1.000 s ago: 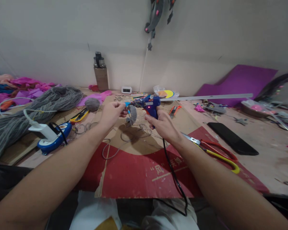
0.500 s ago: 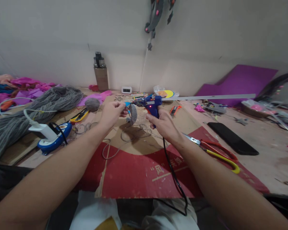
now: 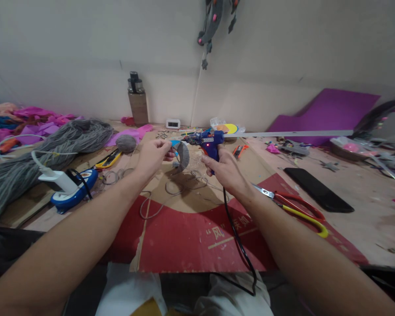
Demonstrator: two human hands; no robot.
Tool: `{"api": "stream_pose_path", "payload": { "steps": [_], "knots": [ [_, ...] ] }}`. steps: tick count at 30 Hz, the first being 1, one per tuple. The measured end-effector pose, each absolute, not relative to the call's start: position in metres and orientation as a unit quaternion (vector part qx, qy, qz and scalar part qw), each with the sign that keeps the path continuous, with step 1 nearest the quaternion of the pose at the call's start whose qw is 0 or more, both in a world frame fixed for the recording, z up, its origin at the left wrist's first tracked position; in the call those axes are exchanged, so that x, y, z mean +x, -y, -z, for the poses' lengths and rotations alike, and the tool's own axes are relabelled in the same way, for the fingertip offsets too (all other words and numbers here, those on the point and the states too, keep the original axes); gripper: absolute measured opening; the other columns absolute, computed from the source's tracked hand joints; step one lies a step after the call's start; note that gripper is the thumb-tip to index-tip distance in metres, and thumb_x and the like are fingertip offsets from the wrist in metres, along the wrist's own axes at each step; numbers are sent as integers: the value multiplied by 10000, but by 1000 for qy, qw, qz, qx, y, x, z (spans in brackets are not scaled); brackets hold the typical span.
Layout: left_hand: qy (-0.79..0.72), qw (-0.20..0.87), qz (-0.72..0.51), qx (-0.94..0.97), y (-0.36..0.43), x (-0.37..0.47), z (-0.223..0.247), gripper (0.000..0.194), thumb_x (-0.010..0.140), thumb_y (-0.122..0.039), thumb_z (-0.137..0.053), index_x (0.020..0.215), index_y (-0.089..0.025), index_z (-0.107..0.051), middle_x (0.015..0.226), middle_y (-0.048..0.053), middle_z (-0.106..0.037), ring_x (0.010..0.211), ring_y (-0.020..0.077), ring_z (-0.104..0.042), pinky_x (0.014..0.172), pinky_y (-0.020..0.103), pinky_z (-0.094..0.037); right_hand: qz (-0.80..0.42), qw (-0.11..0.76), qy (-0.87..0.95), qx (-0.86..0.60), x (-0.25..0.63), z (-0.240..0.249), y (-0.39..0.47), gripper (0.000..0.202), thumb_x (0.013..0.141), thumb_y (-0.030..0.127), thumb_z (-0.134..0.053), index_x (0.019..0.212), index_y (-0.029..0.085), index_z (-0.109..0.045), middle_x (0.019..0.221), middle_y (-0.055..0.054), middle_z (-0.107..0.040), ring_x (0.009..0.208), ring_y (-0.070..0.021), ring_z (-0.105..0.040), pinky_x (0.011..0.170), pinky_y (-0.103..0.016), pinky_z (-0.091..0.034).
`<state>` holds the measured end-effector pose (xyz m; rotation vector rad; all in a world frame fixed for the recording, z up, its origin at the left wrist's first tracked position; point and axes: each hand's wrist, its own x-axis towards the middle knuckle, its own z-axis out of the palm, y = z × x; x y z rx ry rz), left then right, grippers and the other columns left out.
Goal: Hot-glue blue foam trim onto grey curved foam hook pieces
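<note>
My right hand (image 3: 224,166) is wrapped round the handle of a blue glue gun (image 3: 211,142), whose small red light is lit. A long clear glue stick (image 3: 289,134) sticks out of its back, and a black cord (image 3: 235,228) hangs from the grip. Between the fingertips of my left hand (image 3: 156,154) is pinched a curved grey crescent (image 3: 183,157) with a blue inner side. The gun's nozzle points left at the crescent's upper end, just above it. Grey yarn (image 3: 184,186) lies in loose loops beneath, on the cardboard sheet (image 3: 184,245).
Red-and-yellow-handled scissors (image 3: 296,208) and a black phone (image 3: 317,188) lie right. An orange cutter (image 3: 239,151) sits behind my right hand. At left are a yellow cutter (image 3: 108,159), a blue power strip (image 3: 74,195), a grey yarn ball (image 3: 125,143) and a yarn skein (image 3: 52,153).
The glue gun has shifted slightly right, its nozzle drawing back a little from the crescent. The crescent has turned somewhat in my left hand, showing a broader grey face.
</note>
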<state>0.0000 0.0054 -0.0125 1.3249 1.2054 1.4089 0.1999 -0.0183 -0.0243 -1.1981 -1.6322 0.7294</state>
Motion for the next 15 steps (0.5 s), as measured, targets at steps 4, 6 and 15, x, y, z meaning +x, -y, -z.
{"api": "stream_pose_path", "payload": {
  "steps": [4,6,15],
  "knots": [
    [-482,414,-565,526,-6,0,13,180,808,-214,-608,655,-121,-625,629,42,-641,543,96,-591,536,204,-496,-404,534,584,-458,203,22,11,189,759,305,-603,870,213,-481,710,30,-591,482,-79,-435,454,-239,-410],
    [-485,419,-565,520,-6,1,12,188,816,-206,-601,654,-115,-624,634,47,-644,545,95,-596,537,200,-497,-449,542,541,-460,208,21,3,190,747,269,-612,875,201,-489,776,3,-625,492,-67,-426,445,-220,-402],
    [-449,514,-576,451,-8,-2,7,145,798,-185,-641,680,-101,-633,612,45,-643,526,85,-596,520,177,-485,-312,407,540,-667,248,27,-24,251,708,214,-686,590,223,-465,585,-52,-565,633,-211,-593,604,-344,-483]
  ]
}}
